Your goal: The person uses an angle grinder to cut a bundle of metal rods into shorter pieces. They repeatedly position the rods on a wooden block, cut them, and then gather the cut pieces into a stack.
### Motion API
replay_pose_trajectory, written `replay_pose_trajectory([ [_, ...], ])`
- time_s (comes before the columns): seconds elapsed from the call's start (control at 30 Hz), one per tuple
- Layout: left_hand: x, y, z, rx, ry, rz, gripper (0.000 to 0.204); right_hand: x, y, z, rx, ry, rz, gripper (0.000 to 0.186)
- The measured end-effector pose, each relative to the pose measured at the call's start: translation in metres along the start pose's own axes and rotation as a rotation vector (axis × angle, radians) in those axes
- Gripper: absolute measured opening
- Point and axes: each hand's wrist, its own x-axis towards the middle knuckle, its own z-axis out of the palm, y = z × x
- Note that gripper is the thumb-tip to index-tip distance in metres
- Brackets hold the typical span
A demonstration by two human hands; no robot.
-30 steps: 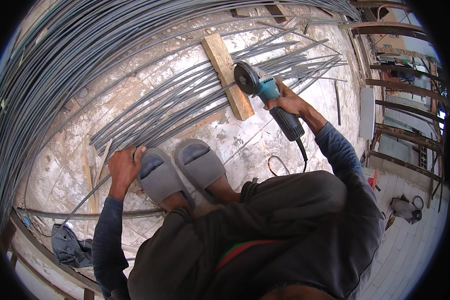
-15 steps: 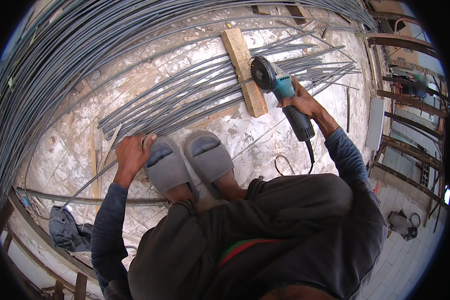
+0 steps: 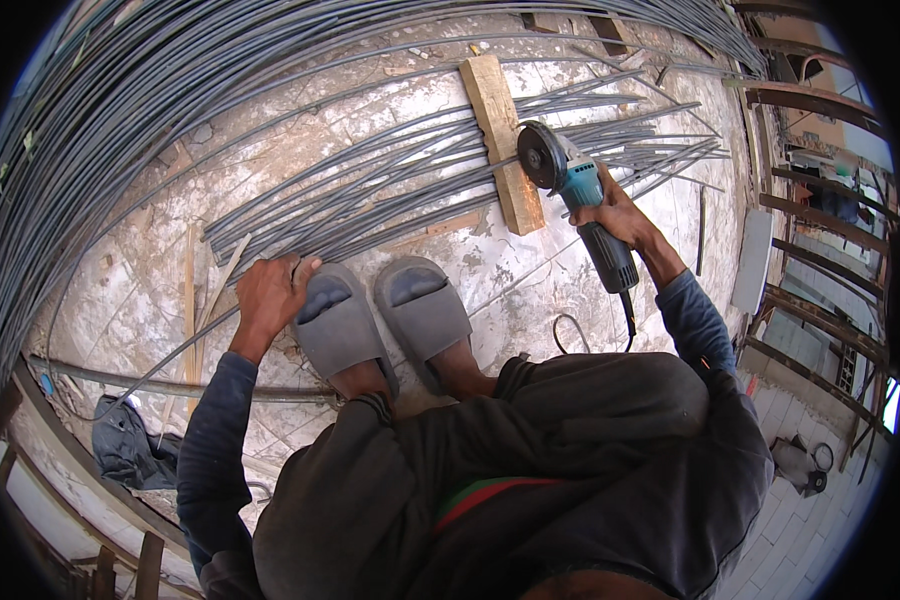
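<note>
Steel rod [image 3: 185, 349]: we are seeing it slanting from the lower left of the frame into the left hand, its long axis pointing toward the upper right; beyond the knuckles we are losing it among similar rods.
Left hand [image 3: 270, 300]: left of centre, we are seeing its fingers curling over the rod, which is running beneath the palm; the thumb is pointing right.
Loose rods [image 3: 315, 222]: we are following them fanning from centre left toward the upper right.
Wooden plank [image 3: 502, 130]: at upper centre, we are finding it lying across the loose rods.
Angle grinder [image 3: 582, 187]: right of upper centre, we are seeing its long axis sloping from the disc [image 3: 538, 155], at upper left, down to the cable end at lower right; the disc is sitting just beside the plank.
Right hand [image 3: 615, 217]: we are seeing its fingers wrapping the grinder's body, the disc lying above and left of them.
</note>
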Motion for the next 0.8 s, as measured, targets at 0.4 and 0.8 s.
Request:
replay_pose_trajectory([
  [0.4, 0.000, -0.003, 0.002, -0.012, 0.008, 0.022, 0.047, -0.001, 0.000, 0.001, -0.034, 0.029, 0.020, 0.101],
  [0.8, -0.001, -0.002, 0.004, 0.011, 0.021, 0.027, 0.045, 0.010, -0.001, -0.003, -0.044, -0.001, 0.025, 0.100],
])
